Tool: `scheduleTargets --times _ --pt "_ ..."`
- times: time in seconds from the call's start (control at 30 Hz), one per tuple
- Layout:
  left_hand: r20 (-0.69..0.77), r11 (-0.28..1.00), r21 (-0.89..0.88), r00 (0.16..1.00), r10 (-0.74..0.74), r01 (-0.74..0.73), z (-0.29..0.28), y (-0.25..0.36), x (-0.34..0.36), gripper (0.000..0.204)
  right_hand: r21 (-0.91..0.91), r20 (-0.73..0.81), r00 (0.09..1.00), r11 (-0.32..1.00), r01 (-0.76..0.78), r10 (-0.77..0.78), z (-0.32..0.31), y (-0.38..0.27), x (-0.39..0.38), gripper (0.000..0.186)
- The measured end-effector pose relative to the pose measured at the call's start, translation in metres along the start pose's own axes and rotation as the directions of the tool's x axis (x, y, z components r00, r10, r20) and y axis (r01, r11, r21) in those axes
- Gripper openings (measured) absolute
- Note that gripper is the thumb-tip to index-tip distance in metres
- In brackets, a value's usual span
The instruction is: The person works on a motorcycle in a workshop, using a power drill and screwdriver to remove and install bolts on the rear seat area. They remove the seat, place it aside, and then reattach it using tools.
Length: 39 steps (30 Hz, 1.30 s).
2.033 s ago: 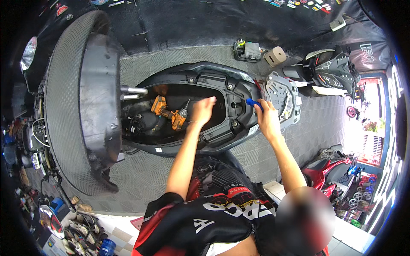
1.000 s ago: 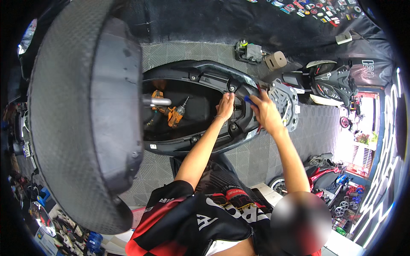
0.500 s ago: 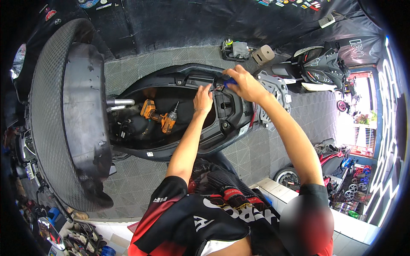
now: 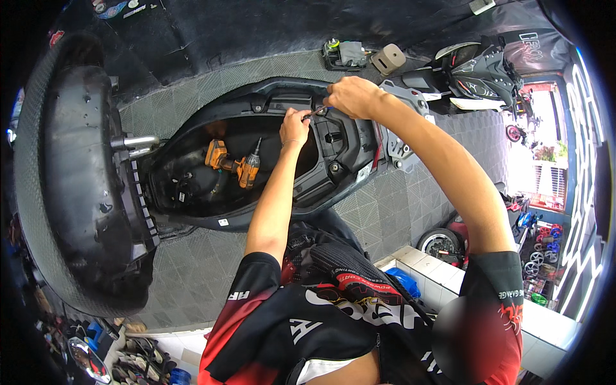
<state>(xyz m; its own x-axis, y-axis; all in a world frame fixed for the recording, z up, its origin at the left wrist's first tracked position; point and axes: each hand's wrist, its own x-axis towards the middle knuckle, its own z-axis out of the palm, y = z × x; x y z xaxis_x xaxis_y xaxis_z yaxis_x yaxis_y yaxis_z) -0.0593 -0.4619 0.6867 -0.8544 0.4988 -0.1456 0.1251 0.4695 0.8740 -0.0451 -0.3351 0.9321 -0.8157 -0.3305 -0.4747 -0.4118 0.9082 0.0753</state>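
Both my hands meet over the rear right-hand part of the scooter's open black storage compartment (image 4: 234, 215). My left hand (image 4: 294, 128) is closed in a pinch at the compartment's far inner edge, on something thin and dark that its fingers largely hide. Just right of it, my right hand (image 4: 353, 97) is closed around a small blue tool, seen now only as a sliver; its kind is hidden. A thin reddish length, perhaps wire, shows between the hands. An orange and black cordless impact driver (image 4: 248, 172) with a long bit lies inside the compartment.
The raised seat (image 4: 77, 160) stands at the left. A grey metal rear rack (image 4: 399, 151) sits right of the compartment. Beyond are a toolbox (image 4: 344, 54), a beige stool (image 4: 387, 59) and another scooter (image 4: 475, 80). A white tiled ledge (image 4: 436, 279) runs near right.
My right hand has turned over and lowered beside the left, covering most of the blue tool. The view has shifted, so the scooter appears further left and slightly higher.
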Motion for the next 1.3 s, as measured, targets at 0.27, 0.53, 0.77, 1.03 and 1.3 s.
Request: scheduleTargets --times 0.27,0.53,0.77,1.03,1.3 --pt "-0.023 0.999 -0.032 1.000 -0.010 0.010 0.004 -0.010 0.007 0.021 0.575 0.264 0.853 0.636 -0.514 0.451 -0.004 -0.021 0.010 0.035" --pt "-0.085 0.958 -0.051 0.957 0.276 -0.281 0.012 -0.010 0.027 0.028 0.845 -0.207 0.428 0.381 -0.375 0.880 0.027 -0.010 0.015 0.050" --pt "-0.112 0.885 -0.097 0.888 0.446 -0.456 0.004 -0.002 0.006 0.018 0.921 -0.171 0.441 0.302 -0.247 0.881 0.039 0.014 0.032 0.084" --pt "-0.315 0.950 0.051 0.898 0.307 -0.307 -0.013 0.020 -0.061 0.017 0.934 0.112 0.761 0.194 -0.300 0.639 0.019 -0.014 -0.078 0.017" --pt "-0.237 0.970 0.112 0.942 0.238 -0.217 0.037 0.067 -0.056 0.028 0.791 -0.027 0.815 0.511 -0.337 0.579 0.079 -0.049 -0.093 0.046"
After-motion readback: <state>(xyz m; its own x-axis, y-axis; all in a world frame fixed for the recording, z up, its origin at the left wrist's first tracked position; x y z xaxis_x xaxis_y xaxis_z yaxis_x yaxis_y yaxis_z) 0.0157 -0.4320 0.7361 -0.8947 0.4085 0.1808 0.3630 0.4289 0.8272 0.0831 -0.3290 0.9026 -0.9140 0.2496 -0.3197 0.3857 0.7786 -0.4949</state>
